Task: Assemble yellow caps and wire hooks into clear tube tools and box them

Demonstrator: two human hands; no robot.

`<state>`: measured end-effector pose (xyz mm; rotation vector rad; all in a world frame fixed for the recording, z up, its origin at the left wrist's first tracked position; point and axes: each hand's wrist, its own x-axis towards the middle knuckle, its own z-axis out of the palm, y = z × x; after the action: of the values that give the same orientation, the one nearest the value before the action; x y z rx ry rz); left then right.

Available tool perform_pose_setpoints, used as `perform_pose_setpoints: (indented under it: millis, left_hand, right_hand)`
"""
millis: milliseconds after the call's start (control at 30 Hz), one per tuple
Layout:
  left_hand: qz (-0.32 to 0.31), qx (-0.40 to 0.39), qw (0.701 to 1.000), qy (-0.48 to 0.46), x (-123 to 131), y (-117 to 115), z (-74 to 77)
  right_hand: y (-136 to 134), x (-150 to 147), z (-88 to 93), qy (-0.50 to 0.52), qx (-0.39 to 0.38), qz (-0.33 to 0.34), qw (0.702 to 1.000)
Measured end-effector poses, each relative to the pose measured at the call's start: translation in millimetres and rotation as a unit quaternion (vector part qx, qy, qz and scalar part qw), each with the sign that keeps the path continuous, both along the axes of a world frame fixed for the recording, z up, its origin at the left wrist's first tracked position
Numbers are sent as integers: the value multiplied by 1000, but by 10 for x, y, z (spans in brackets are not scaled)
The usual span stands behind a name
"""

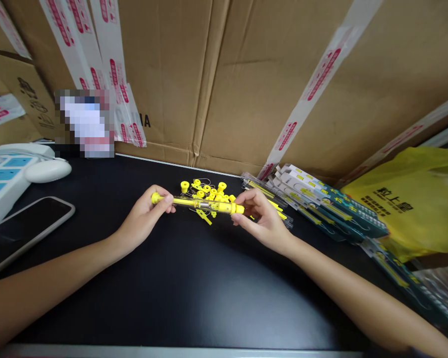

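Both hands hold one long clear tube with yellow ends (199, 204) level above a black table (194, 293). My left hand (144, 219) pinches the tube's left yellow cap with thumb and fingers. My right hand (259, 221) grips the tube's right yellow end, fingers curled round it. Just behind the tube lies a small heap of yellow plastic caps and clips (207, 191) on the table.
A fanned stack of packaged items (321, 204) lies right of the hands, a yellow plastic bag (418, 199) beyond it. A phone (30, 223) and a white power strip (3, 179) sit at the left. Taped cardboard boxes (246, 74) wall the back.
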<state>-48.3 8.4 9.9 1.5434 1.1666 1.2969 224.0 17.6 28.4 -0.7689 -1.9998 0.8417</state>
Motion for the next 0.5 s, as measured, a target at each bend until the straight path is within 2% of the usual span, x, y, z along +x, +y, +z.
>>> perform_pose_setpoints:
  millis: [200, 500]
  left_hand:
    - [14, 1, 1000, 13, 2, -13, 9]
    - [6, 3, 1000, 17, 0, -8, -14]
  right_hand:
    - [0, -6, -4, 4, -11, 11, 1000]
    - [-15, -15, 7, -11, 13, 3, 1000]
